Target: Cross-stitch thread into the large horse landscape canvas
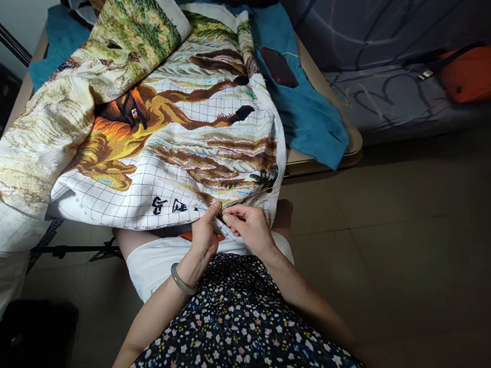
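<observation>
Canvas (156,130) spreads far from your hands, its near edge pinched in your left hand (206,236); your right hand (251,226) is closed thumb-to-finger beside it, its grip too small to tell. Gridded white weave, dense orange-brown stitching, thickly rolled left, over rumpled teal fabric (306,114).

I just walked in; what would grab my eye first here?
The large stitched cloth spread over the table, with its orange-brown figure left of centre. Next, the left hand and right hand, close together at the cloth's near edge. Then an orange item on the grey couch, far right.
</observation>
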The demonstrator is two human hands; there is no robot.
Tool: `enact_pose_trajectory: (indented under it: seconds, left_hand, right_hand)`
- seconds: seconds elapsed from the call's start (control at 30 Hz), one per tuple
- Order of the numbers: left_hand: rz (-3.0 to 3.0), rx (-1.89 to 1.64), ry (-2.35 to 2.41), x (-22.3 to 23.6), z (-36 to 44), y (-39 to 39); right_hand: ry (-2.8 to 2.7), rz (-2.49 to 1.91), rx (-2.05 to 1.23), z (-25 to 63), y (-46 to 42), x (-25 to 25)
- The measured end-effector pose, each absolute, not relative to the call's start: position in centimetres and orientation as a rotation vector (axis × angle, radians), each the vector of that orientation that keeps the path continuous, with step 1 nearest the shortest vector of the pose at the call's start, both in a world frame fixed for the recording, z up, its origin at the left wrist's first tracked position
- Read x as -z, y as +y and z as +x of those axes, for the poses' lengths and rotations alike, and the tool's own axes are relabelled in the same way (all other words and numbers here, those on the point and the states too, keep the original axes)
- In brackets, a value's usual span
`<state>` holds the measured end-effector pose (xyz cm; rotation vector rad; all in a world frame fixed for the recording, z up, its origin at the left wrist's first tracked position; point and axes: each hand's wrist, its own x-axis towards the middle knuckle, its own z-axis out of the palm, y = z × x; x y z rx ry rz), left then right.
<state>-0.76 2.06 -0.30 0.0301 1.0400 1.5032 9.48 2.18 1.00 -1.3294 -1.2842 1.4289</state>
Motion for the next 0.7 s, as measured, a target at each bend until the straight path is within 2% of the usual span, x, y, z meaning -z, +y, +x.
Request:
enact_pose_trajectory:
  seconds: [0.23, 0.53, 0.7]
  left_hand:
    - [0.036, -1.478, 1.07, 0.4, -0.7, 2.0]
    - [0.047, -1.52, 1.096, -0.3, -0.6, 2.2]
    - [0.049, -1.541, 1.059, -0.4, -0.6, 2.3]
  right_hand:
    - [-1.236, -1.337, -1.452, 9.4, 2.3, -0.8]
    - [-1.546, -1.38, -0.879, 8.8, 1.2, -0.2]
    - [-1.608, -1.35, -0.742, 8.7, 1.1, 0.1]
